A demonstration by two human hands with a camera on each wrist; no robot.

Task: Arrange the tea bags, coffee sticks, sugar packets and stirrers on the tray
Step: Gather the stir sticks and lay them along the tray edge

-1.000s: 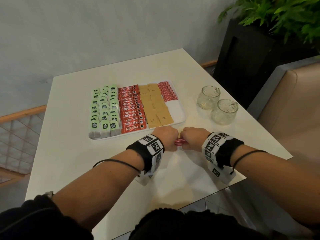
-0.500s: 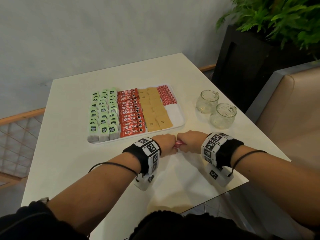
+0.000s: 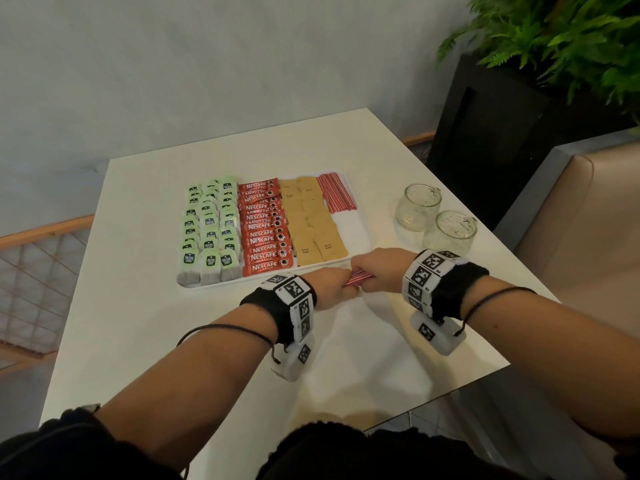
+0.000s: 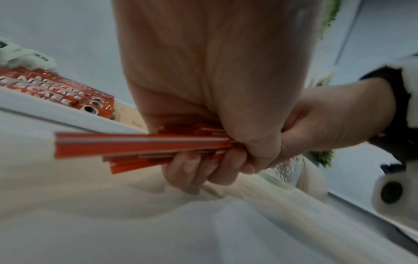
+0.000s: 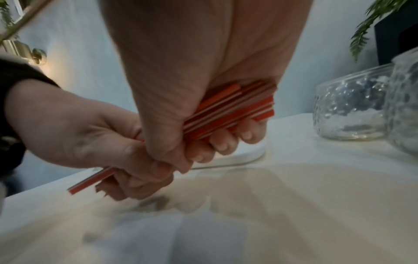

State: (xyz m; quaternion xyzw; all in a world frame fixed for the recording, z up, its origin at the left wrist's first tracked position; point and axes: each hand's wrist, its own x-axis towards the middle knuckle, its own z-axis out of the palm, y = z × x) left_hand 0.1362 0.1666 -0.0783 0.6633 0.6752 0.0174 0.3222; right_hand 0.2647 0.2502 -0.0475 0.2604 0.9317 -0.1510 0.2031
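Your left hand and your right hand both grasp one bundle of red-and-white stirrers, fingers curled round it from either end, knuckles nearly meeting. The bundle hangs just above the white table, close to the near edge of the tray. From the left wrist, the sticks jut out unevenly past your fingers; one long stirrer reaches further than the rest. From the right wrist, the other end of the bundle fans slightly beyond your fingers.

The tray holds four groups, side by side. At its left lie the green-tagged tea bags in three overlapping columns. Next come the red coffee sticks, stacked in one overlapping column. Then the brown sugar packets in two columns. At the far right corner lies a second lot of stirrers, laid side by side; the tray floor nearer you on that side is bare white.

To the right of the tray stand two glass jars, upright and touching or nearly so. You cannot tell from these views whether anything is in them.
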